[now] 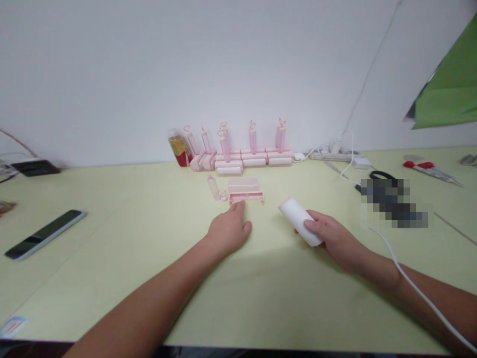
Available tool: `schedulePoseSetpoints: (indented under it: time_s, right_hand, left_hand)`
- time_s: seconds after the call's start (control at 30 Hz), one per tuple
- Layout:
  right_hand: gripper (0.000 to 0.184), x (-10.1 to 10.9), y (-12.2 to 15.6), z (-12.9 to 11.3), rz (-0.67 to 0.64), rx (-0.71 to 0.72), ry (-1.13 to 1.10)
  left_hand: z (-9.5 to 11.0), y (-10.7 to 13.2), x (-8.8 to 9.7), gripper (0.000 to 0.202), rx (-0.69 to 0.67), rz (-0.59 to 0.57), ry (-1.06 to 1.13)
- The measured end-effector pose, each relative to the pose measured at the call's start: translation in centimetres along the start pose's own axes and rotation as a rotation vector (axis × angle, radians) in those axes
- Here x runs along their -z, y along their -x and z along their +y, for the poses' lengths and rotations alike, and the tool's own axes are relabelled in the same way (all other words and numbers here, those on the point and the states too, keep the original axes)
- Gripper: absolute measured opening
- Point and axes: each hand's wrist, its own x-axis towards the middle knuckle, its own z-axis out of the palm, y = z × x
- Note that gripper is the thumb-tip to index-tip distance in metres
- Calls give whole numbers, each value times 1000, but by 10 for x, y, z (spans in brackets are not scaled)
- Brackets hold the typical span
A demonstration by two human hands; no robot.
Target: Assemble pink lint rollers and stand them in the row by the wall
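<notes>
My right hand grips a white roll with a pink end, tilted over the table, the thumb on top and fingers around its lower end. On the table my left hand reaches forward with fingers stretched out and the thumb apart. Its fingertips are at the front edge of a pink open tray. Just behind the tray lies a translucent pale pink cover. To its left are a small clear tube and a pink heart-shaped ring piece.
Along the wall stand several pink cases with clear tubes and a yellow-red packet. A phone lies left. At right are a power strip, a white cable, red-handled tool and a blurred-out dark item.
</notes>
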Motion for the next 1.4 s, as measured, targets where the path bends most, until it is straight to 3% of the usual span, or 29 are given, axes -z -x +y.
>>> schedulePoseSetpoints:
  time_s: [0.1,0.27,0.33,0.47,0.63,0.8,0.9,1.03,1.23,1.4]
  right_hand:
    - [39,0,-1,0,39,1,-87]
    - [75,-1,1,-2,90,-34,-208]
    - [79,-2,2,-4,80,-37,-219]
    - [53,-3,2,-5,53,-26,-188]
    - [28,0,-3,0,172,-7,-105]
    - [26,-1,-4,-2,150,-31,-210]
    - [38,-2,-1,-7,109,-34,-308]
    - [35,-3,1,-11,29,-48,-372]
    - [35,-1,-2,-10,34,-83,-427]
    - [39,-4,-1,-8,2,-114,-453]
  left_hand:
    - [7,6,4,40,-106,-1,5]
    - [11,11,6,37,-191,27,64]
    - [9,9,5,38,-183,20,76]
    - [5,3,3,30,-169,-15,75]
    - [6,3,5,30,-180,-8,75]
    - [8,2,1,34,-208,22,95]
    - [7,0,-1,29,-189,25,117]
    - [9,1,2,28,-150,74,401]
    - [23,9,14,33,-98,-24,1246]
    - [32,13,15,37,-85,-22,1399]
